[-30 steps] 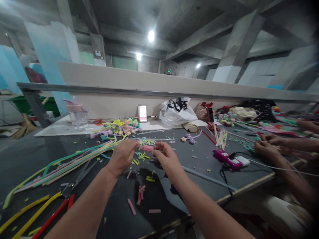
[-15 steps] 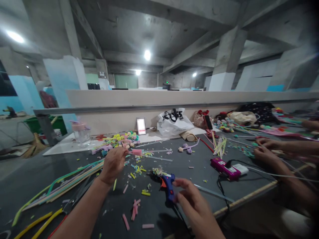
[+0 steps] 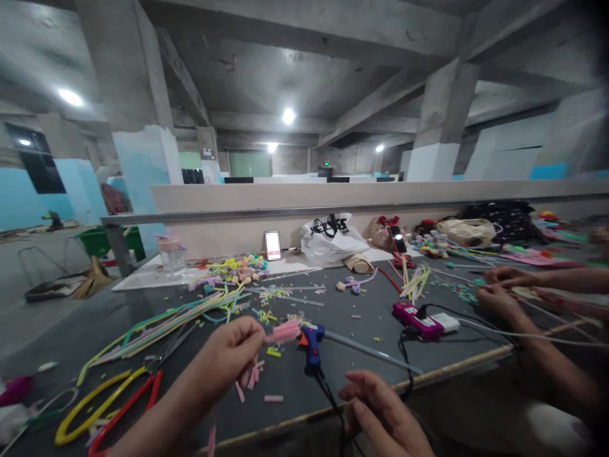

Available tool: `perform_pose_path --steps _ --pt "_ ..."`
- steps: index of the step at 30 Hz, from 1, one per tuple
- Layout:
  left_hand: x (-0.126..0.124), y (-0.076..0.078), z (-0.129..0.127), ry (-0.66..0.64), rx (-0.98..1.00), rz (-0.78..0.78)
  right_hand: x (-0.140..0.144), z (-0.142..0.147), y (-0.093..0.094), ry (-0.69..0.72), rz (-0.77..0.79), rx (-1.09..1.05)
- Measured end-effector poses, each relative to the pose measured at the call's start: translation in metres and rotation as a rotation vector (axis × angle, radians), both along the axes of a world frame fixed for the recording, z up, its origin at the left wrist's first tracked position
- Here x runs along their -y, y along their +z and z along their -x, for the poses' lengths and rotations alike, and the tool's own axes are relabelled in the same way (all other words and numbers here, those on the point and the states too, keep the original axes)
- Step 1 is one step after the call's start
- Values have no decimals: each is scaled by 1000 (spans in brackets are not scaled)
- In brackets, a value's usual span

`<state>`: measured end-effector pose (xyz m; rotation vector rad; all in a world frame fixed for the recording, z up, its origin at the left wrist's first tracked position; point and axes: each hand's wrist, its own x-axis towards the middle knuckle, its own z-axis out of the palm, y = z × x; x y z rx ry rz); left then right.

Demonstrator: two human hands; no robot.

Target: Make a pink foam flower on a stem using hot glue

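Observation:
My left hand [image 3: 238, 352] is closed in a pinch on a pink chenille stem piece [image 3: 286, 330], a fluffy bundle that sticks out to the right of the fingers. Just beyond that bundle, a blue glue gun [image 3: 313, 346] lies on the dark table, a long clear glue stick [image 3: 371, 352] running out of it to the right. My right hand [image 3: 380, 409] is at the table's front edge, below the glue gun, its fingers loosely curled and apart with nothing between them. Short pink cut pieces [image 3: 273, 399] lie under and beside my left hand.
Scissors with yellow and red handles [image 3: 126, 406] lie at the left, beside long chenille stems [image 3: 166, 324]. A purple power strip [image 3: 416, 319] with cables sits at the right. Another person's hands [image 3: 504, 295] work farther right. A white bag [image 3: 333, 241] stands at the back.
My left hand has come nearer and to the right with the pink piece. My right hand has drawn back from the glue gun toward the table's front edge.

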<state>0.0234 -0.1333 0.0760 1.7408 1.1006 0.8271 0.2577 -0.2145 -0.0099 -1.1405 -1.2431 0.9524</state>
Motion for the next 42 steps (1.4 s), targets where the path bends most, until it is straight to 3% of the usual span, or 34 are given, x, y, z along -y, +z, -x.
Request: perform_pose_path --steps 2,4,9,16,20,23,31,42 --pt "14 -21 4 -49 114 238 4 12 5 -11 -3 -26" --pt "24 -39 10 -21 177 358 4 25 9 -24 -6 -51" --pt "36 -61 27 43 181 342 -3 57 18 57 15 -32" --pt "45 -68 33 97 -1 119 -12 86 14 182 78 -90" --pt "46 -72 26 127 -179 -134 -15 87 4 166 139 -165" --pt "44 -78 22 101 -236 -203 -16 84 -2 184 178 -207" --pt "45 -87 23 26 -258 -237 -18 83 -10 173 195 -157" --pt "48 -80 24 -43 -19 -30 -16 85 -10 169 -23 125"
